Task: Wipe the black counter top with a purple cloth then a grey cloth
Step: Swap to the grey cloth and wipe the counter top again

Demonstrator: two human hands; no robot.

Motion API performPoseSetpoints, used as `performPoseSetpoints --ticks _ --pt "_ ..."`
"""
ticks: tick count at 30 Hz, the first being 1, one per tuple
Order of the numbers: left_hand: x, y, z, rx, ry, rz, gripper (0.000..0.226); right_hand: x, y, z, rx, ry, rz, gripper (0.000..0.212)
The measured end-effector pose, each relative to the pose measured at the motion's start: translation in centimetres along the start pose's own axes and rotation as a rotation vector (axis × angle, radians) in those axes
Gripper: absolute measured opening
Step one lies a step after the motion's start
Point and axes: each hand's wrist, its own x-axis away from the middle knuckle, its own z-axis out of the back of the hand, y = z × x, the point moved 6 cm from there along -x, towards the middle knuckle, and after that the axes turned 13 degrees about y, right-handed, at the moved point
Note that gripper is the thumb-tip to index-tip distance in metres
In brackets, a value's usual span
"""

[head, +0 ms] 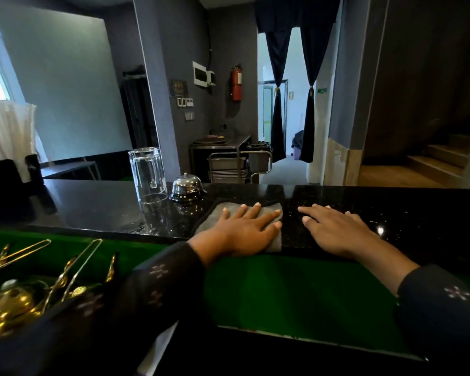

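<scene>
The black speckled counter top runs across the middle of the head view. A grey cloth lies flat on it near the front edge. My left hand presses flat on the cloth with fingers spread. Just to the right of the cloth, my right hand rests palm down on the bare counter, holding nothing. No purple cloth is in view.
An upturned clear glass and a silver desk bell stand on the counter left of the cloth. Below the counter lies a green surface with gold tongs and utensils at the left. A dark object sits at far left.
</scene>
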Motion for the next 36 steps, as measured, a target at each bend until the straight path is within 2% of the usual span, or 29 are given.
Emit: performPoseSetpoints --ticks 2,6,10,16,19,23,25,28,31,34,36 --pt "0.4 -1.1 0.4 -0.011 0.017 -0.013 0.051 0.0 0.2 -0.2 -0.026 -0.01 -0.005 0.049" --pt "-3.4 -2.8 0.4 0.005 -0.004 0.105 0.053 0.0 0.2 -0.3 -0.027 -0.02 0.01 0.053" --pt "-6.2 -0.7 0.0 -0.004 0.018 0.173 0.056 0.2 -0.2 0.6 -0.171 0.081 -0.009 0.059" --pt "-3.7 4.5 -0.8 0.035 -0.01 -0.031 0.055 0.1 0.0 1.0 -0.183 0.103 -0.046 0.06" --pt "-2.2 2.5 -0.7 0.023 0.001 -0.135 0.053 0.1 0.2 0.7 -0.135 0.065 -0.052 0.06" --pt "-3.3 -4.2 0.1 0.004 -0.006 0.038 0.054 0.3 0.0 0.7 -0.114 0.063 -0.063 0.067" --pt "-4.5 -5.1 0.0 -0.005 0.013 0.108 0.055 0.4 -0.1 0.8 -0.123 0.085 -0.06 0.069" --pt "-5.7 -2.7 0.1 -0.003 0.038 0.15 0.056 0.5 -0.4 1.6 -0.184 0.144 -0.067 0.066" --pt "-5.3 2.5 -0.3 0.018 0.026 0.089 0.056 0.2 -0.1 2.2 -0.304 0.208 -0.096 0.071" --pt "-4.6 6.5 0.0 0.211 -0.028 0.066 0.058 0.2 0.7 2.7 -0.468 0.267 -0.132 0.072" --pt "-3.2 6.3 1.7 0.549 -0.037 0.116 0.061 0.2 0.9 3.0 -0.454 0.262 -0.138 0.062"
